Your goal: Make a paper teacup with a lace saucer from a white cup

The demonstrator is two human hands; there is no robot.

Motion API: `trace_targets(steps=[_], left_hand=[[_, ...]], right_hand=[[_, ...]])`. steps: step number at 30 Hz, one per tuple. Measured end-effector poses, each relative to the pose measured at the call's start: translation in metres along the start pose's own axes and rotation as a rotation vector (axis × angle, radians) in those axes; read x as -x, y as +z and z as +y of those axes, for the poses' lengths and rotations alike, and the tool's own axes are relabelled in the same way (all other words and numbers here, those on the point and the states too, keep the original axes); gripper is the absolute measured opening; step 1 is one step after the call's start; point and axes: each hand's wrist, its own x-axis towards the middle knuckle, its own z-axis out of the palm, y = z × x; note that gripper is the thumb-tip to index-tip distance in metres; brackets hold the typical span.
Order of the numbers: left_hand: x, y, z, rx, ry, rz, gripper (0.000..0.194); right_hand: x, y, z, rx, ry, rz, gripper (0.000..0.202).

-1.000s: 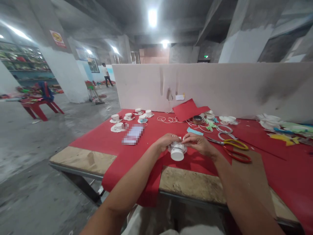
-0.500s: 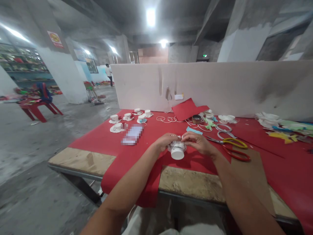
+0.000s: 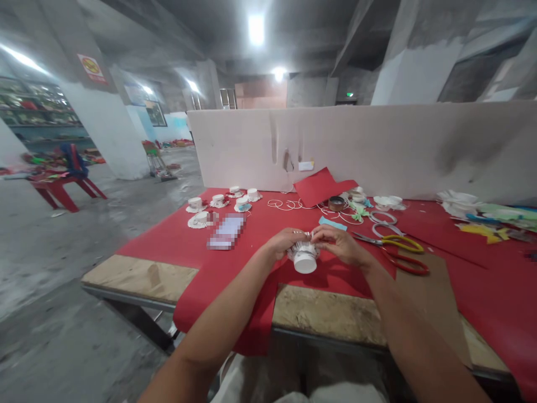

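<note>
Near the front edge of the red-covered table [image 3: 327, 320], the left hand [image 3: 286, 242] and right hand [image 3: 339, 245] grip a frilled white piece [image 3: 305, 261] between them, its round end turned toward the wearer. Six similar pieces [image 3: 218, 200] sit by the far left corner; scissors [image 3: 382, 243] with yellow and red handles lie beside the right hand, a brown roll [image 3: 337, 204] and red sheet [image 3: 318, 186] near the far edge

Just below mid-frame I see a small white cup-shaped piece [image 3: 305, 263] with a pleated frill against plain red sheeting [image 3: 243, 274]; right of centre, a flat light-blue strip [image 3: 333, 224] and metal scissors [image 3: 382, 244], one handle yellow, one red; above, a long off-white panel [image 3: 356, 145] smudged grey.
</note>
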Motion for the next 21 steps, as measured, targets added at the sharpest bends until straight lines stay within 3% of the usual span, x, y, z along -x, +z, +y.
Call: trace_targets(steps=[21], left_hand=[[0.0013,0.0024,0.0004,0.004,-0.015,-0.003,0.019]], right_hand=[[0.0003,-0.0005,0.0004,-0.038,0.025,0.011,0.01]])
